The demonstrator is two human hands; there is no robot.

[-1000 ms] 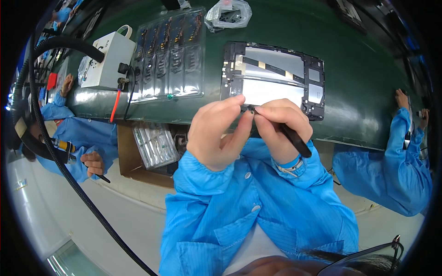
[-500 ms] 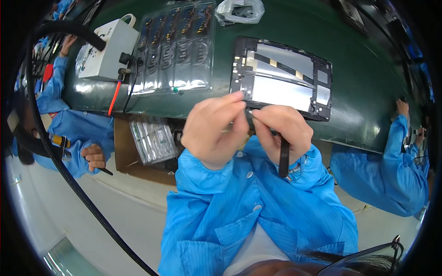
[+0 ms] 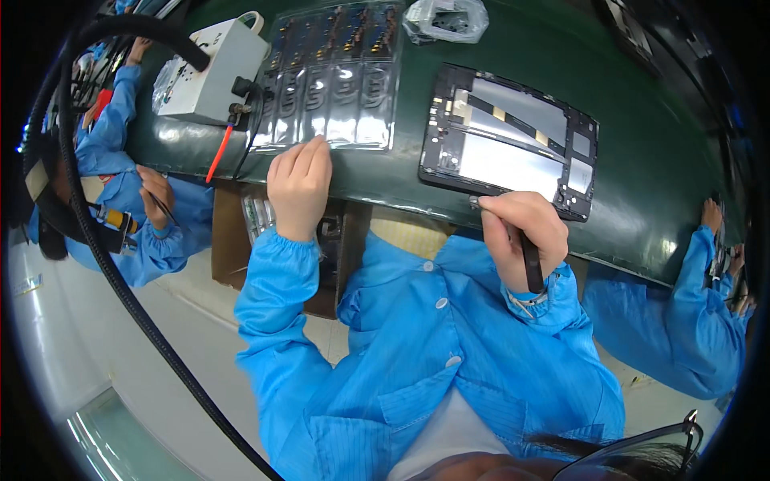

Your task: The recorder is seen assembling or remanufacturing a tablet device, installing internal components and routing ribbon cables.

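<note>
My left hand (image 3: pixel 300 186) is at the table's front edge, fingers together and curled over the near rim of a clear plastic tray (image 3: pixel 265 146). Whatever its fingertips grip, if anything, is hidden. My right hand (image 3: pixel 525 232) is closed just in front of an opened tablet (image 3: pixel 513 164), whose silver battery and dark ribbon cable show. Thumb and forefinger pinch a small silvery part (image 3: pixel 475 200), too small to name. Tucked in the same palm is a slim black tool (image 3: pixel 531 264), its handle pointing toward me.
Flex-like dark parts lie in the tray's compartments. Left of it stands a white box-shaped device (image 3: pixel 210 72) with a thick black hose and a red cable (image 3: pixel 218 154). A clear bag (image 3: pixel 446 19) lies at the back. Below the table edge is a cardboard box (image 3: pixel 228 240). Co-workers in blue sit either side.
My hands were together in front of the tablet; the left has moved away leftward to the tray's near edge. The right stays near the tablet, still pinching. The view has shifted slightly.
</note>
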